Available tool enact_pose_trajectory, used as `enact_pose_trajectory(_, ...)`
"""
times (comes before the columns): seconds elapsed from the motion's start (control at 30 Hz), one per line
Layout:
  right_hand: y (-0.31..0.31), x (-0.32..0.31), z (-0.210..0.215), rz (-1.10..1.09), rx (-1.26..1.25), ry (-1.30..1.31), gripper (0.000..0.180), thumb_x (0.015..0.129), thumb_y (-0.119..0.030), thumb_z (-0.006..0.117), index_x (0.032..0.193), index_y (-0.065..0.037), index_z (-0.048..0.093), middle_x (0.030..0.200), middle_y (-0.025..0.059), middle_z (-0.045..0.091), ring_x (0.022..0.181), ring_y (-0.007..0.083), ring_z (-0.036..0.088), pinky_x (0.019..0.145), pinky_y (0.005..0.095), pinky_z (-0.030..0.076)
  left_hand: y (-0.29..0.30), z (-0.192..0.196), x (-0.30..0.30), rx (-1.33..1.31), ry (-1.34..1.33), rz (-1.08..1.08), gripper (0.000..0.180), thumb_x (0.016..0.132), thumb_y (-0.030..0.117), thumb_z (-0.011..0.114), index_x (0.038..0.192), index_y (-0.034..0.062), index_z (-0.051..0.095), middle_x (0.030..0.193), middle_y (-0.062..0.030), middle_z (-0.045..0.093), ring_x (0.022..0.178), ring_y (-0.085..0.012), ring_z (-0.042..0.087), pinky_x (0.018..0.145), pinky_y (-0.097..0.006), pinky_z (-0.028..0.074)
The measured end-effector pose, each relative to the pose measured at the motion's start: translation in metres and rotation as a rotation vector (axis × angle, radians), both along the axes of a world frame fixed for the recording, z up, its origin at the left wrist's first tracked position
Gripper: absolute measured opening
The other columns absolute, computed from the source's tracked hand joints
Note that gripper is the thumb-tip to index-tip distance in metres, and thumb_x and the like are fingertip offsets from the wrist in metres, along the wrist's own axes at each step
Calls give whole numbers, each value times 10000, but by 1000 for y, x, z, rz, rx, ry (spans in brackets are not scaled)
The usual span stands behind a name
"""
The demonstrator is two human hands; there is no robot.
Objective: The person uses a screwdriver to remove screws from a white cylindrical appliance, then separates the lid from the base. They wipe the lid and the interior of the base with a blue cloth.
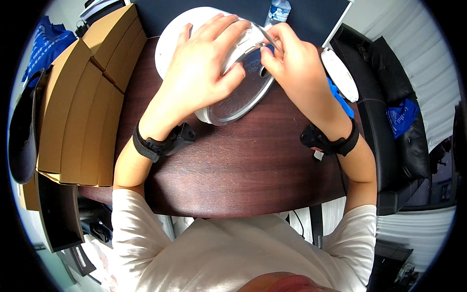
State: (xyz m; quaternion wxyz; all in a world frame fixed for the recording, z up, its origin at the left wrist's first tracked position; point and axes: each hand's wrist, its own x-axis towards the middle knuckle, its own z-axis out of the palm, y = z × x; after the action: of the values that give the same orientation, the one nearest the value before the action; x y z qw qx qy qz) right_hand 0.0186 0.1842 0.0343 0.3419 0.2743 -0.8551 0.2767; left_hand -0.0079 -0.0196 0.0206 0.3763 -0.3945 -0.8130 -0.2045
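My left hand (pixel 209 61) lies spread over the top of a round white appliance-like body (pixel 168 36) at the far side of the table. Its fingers are stretched out and its thumb reaches across a round, see-through dark disc with a silver rim (pixel 228 115), tilted against the white body. At the disc's upper right edge, my right hand (pixel 296 61) pinches a thin grey strip (pixel 272 40) between thumb and fingers. A small dark round part (pixel 264 72) shows beside the right thumb. The left hand covers much of the white body, so its exact kind is unclear.
Upright brown cardboard boxes (pixel 80 107) line the left side of the dark wooden table (pixel 243 165). A plastic bottle (pixel 278 12) stands at the back. A white oval object (pixel 339 73) lies at the right edge near blue material (pixel 340 97). Beyond is a black sofa (pixel 384 126).
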Motion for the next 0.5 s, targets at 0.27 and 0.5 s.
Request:
enact_pose_trajectory(0.27,5,0,4,-28,98,6,213,855,-104,717,967,-45,546,691,165,648,643,340,684,556,410,521,-1,-2,0,8,5,1,606,782,250,598,1362,84,550,1405,-190,545,1283,-384,526,1088,-530,363)
enact_pose_trajectory(0.5,3,1,6,-23,112,63,184,848,-93,719,931,-34,566,699,165,661,641,341,685,564,407,530,-1,-3,-1,7,3,6,612,777,252,601,1364,89,548,1405,-191,545,1292,-386,519,1091,-542,355)
